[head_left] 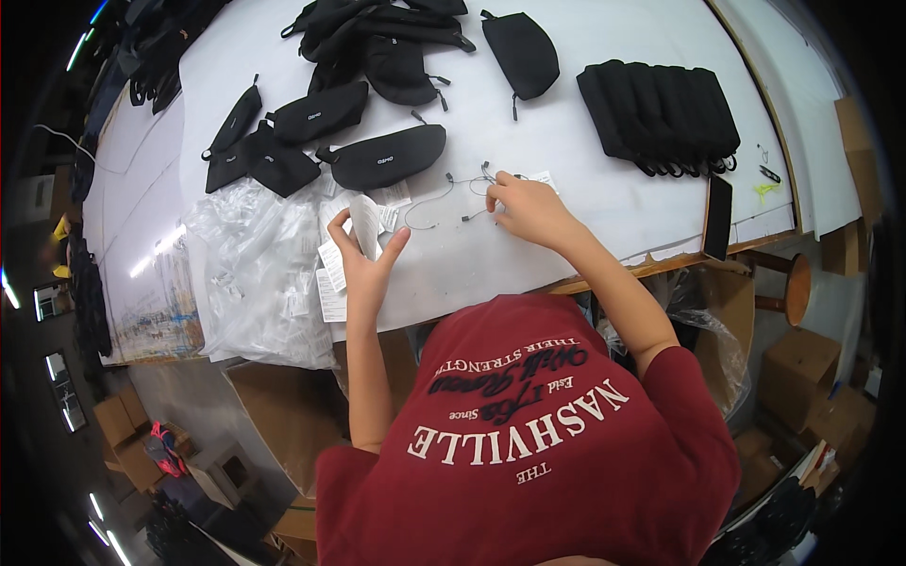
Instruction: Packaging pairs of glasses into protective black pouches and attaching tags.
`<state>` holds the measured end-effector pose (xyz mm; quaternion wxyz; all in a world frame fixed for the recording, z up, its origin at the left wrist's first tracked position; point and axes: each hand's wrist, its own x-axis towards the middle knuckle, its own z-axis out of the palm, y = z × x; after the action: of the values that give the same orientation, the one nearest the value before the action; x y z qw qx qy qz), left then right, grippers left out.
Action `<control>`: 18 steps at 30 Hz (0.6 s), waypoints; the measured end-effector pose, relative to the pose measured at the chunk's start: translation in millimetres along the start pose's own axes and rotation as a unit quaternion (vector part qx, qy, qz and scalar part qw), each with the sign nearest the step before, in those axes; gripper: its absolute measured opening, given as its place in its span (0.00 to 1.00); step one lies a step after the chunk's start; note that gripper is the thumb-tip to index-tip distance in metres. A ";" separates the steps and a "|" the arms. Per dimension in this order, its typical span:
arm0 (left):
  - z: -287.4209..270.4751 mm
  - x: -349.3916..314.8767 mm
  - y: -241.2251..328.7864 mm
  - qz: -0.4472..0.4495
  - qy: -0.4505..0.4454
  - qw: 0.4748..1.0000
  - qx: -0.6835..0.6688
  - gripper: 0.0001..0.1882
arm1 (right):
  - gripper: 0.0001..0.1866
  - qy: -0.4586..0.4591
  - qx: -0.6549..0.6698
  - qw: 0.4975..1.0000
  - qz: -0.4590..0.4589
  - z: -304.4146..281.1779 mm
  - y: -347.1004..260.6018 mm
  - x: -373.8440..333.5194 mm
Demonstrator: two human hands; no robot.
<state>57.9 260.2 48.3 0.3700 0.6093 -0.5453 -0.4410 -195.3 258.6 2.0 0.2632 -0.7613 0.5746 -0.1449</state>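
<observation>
My left hand (368,274) holds a folded white paper tag (365,224) upright between its thumb and fingers, above more printed tags (332,294) near the table's front edge. To the right, my right hand (531,211) is closed in a pinch at the thin dark tag cords (477,179); its fingertips are partly hidden by the hand. One loose cord (429,213) curls on the table between both hands. Just beyond the left hand lies a black zippered pouch (389,158) with a small light print.
Clear plastic bags (255,269) pile at the left. More black pouches (373,47) are heaped at the back, and a neat row of pouches (658,113) lies at the right. A dark phone-like slab (717,218) rests at the front right edge, near a stool (798,289).
</observation>
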 end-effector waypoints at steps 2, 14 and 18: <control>2.8 -3.9 -9.7 0.012 -0.003 0.999 -0.046 0.34 | 0.04 -0.014 -0.069 0.998 0.001 2.7 2.3 -4.8; 34.5 -21.2 1.2 0.139 -0.026 0.988 -0.066 0.16 | 0.05 0.060 0.391 0.918 -0.010 -33.1 -50.2 -19.1; 41.2 -31.7 24.8 0.157 0.001 0.986 -0.064 0.13 | 0.04 0.131 0.431 0.893 -0.020 -30.2 -66.8 -22.7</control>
<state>10.2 289.5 61.7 0.4731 0.4919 -0.6043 -0.4111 -164.4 286.6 66.5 0.4847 -0.5589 0.4698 -0.4817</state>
